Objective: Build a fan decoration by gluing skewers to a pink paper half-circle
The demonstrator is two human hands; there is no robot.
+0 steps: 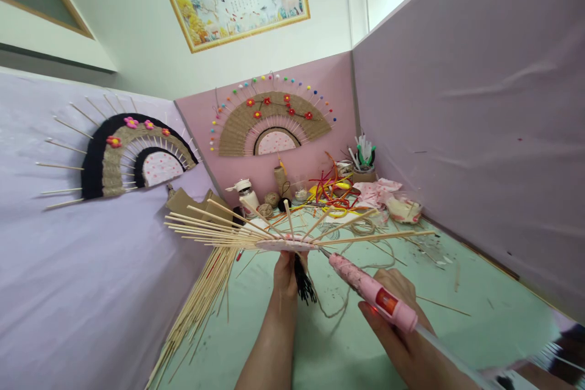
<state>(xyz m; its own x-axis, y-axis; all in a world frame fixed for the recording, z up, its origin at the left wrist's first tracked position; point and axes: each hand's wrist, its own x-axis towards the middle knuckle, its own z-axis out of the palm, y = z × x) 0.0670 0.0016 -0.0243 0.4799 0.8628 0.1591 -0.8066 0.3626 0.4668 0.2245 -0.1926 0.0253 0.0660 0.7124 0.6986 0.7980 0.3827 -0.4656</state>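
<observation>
My left hand (286, 271) is closed under a pale disc (286, 245) with red specks and holds it up nearly edge-on. Thin wooden sticks (210, 228) fan out from the disc to the left, back and right. A black tassel (304, 280) hangs below it beside my fingers. My right hand (395, 311) is wrapped round a pink glue gun (365, 283). The gun's metal tip points left and meets or nearly meets the disc's right end. A white glue stick (452, 356) extends from its back.
Loose sticks (201, 301) lie in a bundle at the left. Two decorated fans (274, 111) hang on the partitions. Along the table's back are a white-lidded jar (247, 195), twine balls, coloured pipe cleaners (336, 186), a holder with glue sticks (364, 164) and cloth scraps.
</observation>
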